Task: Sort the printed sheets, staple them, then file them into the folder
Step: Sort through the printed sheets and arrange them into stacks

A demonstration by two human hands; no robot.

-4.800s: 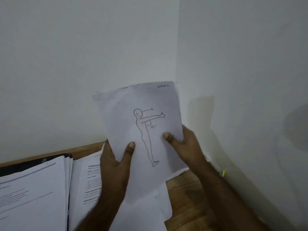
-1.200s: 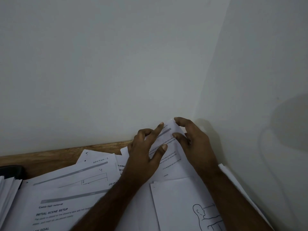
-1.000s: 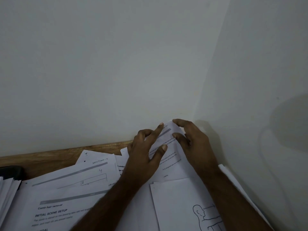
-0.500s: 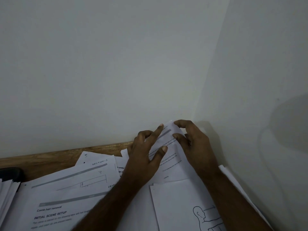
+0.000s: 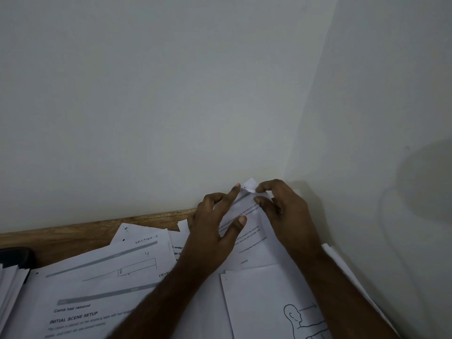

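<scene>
In the wall corner, right hand (image 5: 288, 211) pinches the top corner of a printed sheet (image 5: 252, 243) between thumb and forefinger; left hand (image 5: 212, 233) lies on the same sheet, fingers spread. Sheet lifts off more loose printed sheets (image 5: 102, 272), one with a figure drawing (image 5: 276, 304), covering a wooden table (image 5: 80, 233). Black object (image 5: 14, 256) far left. Plain white walls (image 5: 171, 94).

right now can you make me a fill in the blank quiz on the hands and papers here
1. The right hand pinches the top ____ of the printed sheet.
2. The left hand rests on that sheet with its fingers ____.
3. The sheet with the outline figure lies ____ the camera than both hands.
4. The papers lie on a ____ table.

Missing words: corner; straight; nearer; wooden
</scene>
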